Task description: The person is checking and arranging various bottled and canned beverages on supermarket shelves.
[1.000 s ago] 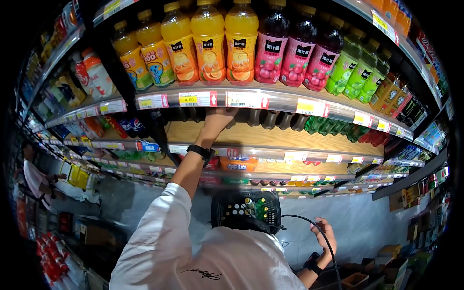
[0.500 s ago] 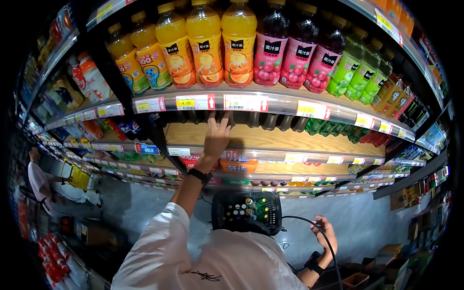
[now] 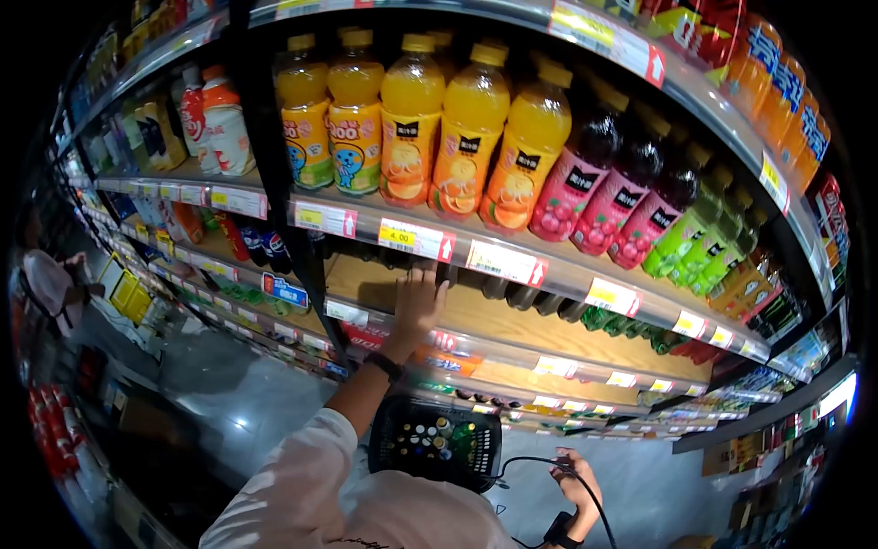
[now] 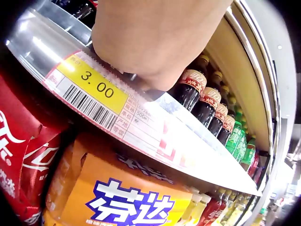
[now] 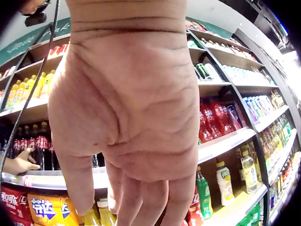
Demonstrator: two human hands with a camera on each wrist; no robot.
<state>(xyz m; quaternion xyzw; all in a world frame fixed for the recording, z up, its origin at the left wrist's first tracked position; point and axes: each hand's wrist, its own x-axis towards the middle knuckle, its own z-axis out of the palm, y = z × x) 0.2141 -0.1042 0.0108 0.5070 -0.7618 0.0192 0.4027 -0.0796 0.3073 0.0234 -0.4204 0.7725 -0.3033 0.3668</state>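
My left hand reaches over a wooden shelf, under the ledge of the juice row, fingers stretched toward the dark bottles at the back. In the right wrist view the same left hand has its fingertips right at a cola bottle. More cola bottles stand in line past the hand in the left wrist view, where its fingers are hidden. My right hand hangs low beside my body with nothing in it, a black cable crossing in front. Its palm and loosely straight fingers fill the right wrist view.
A black basket holding several bottles is in front of my body. Orange juice bottles line the shelf above, behind a ledge with price tags. Orange soda packs sit below. Another person stands at the far left near a yellow crate.
My left hand has drawn back from under the ledge, so its fingers now show. The head view has turned and tilted. My right hand still hangs low.
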